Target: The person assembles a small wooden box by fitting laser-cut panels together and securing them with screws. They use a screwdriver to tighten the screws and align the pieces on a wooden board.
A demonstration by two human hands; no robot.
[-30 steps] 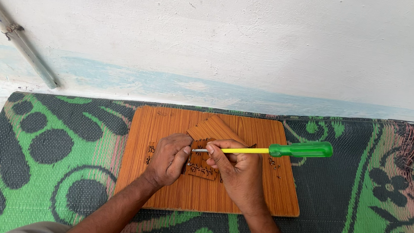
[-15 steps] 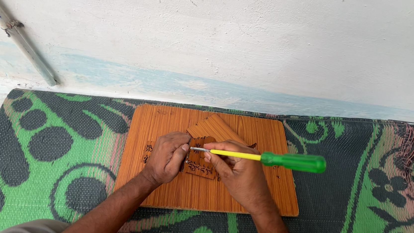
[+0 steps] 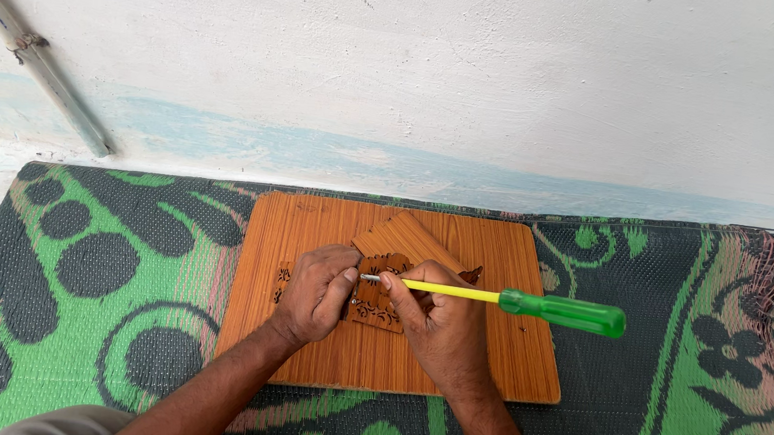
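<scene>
My right hand grips a screwdriver with a yellow shaft and a green handle that points to the right. Its metal tip meets a small carved wooden piece with cut-out patterns. My left hand holds that piece from the left, fingers closed on it and near the tip. Both hands rest over a brown wooden board lying flat on the mat. Part of the carved piece is hidden under my hands.
A green and dark patterned woven mat covers the floor, with a frayed edge at the right. A white and pale blue wall stands close behind. A grey pipe leans at the upper left.
The screwdriver handle has tilted down, from slightly raised at the right to slightly lowered. Both hands stay on the carved piece.
</scene>
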